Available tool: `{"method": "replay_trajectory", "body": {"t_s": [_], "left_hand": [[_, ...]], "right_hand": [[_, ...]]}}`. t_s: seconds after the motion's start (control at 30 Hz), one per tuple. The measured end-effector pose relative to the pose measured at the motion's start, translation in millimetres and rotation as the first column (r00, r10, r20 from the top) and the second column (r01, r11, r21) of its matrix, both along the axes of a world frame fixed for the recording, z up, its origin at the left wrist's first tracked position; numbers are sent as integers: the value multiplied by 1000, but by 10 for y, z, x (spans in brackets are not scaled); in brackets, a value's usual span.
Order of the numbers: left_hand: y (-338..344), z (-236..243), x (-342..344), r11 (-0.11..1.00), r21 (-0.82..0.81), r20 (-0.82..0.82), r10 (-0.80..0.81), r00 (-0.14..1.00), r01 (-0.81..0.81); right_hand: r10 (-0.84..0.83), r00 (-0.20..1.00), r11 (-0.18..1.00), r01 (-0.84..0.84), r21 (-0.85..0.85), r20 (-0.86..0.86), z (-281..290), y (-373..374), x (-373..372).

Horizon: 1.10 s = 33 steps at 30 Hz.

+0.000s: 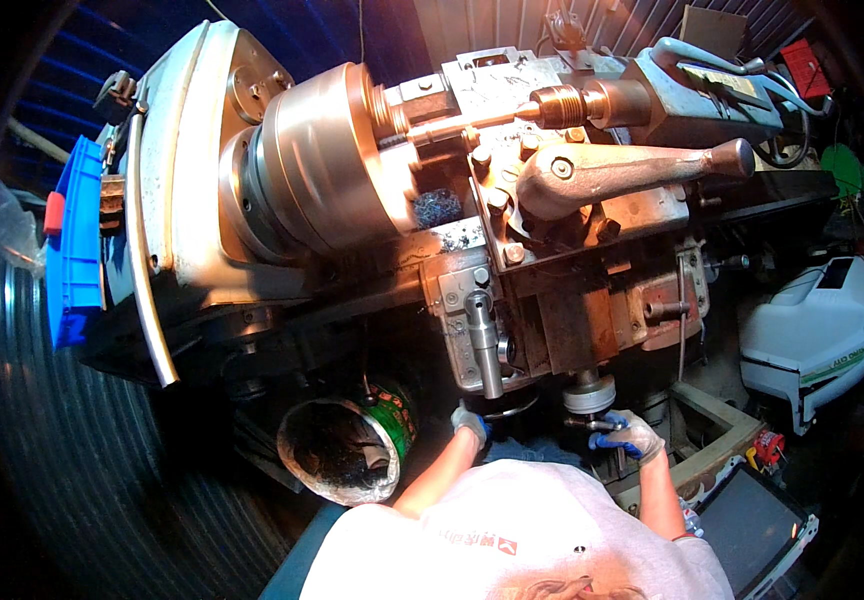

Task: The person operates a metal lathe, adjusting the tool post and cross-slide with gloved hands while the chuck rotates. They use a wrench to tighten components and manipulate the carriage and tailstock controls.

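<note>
In a grey work glove, my left hand (469, 424) closes round the left side of a dark carriage handwheel (512, 408); its fingers are partly hidden. My right hand (636, 437), in a grey and blue glove, grips the small crank handle (602, 424) below the cross-slide dial (589, 394). Above them on the lathe, a slim metal rod (442, 130) reaches from the big chuck (322, 160) to the tailstock (617, 103). Beside it stands the tool post with its long clamping lever (642, 170). Metal shavings (437, 208) lie under the rod, next to the chuck.
A blackened bucket (392, 425) stands by my left forearm. The apron lever (485, 345) hangs just above my left hand. A blue plastic tray (77, 250) sits left of the headstock. On the right are a white machine housing (817, 335) and a dark flat panel (752, 520).
</note>
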<state>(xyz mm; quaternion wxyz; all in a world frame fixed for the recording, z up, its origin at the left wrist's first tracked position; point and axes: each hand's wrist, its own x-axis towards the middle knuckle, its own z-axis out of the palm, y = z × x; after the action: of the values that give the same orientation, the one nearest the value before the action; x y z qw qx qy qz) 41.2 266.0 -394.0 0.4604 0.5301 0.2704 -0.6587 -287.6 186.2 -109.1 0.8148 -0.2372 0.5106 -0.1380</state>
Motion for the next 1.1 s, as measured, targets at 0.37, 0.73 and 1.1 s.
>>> {"method": "replay_trajectory", "body": {"t_s": [0.37,0.73,1.1], "left_hand": [[-442,702,-105,992,-28,-52,-123,991,121],[-321,466,-13,858,-104,132,-490,862,504],[-515,1688,546,47,424,609,-754,-246,905]], "right_hand": [[90,996,995,-90,-45,-5,53,-89,-5],[114,992,991,-117,-60,-57,-112,-23,-102],[-216,965,970,196,-143,-147,43,80,124]]}}
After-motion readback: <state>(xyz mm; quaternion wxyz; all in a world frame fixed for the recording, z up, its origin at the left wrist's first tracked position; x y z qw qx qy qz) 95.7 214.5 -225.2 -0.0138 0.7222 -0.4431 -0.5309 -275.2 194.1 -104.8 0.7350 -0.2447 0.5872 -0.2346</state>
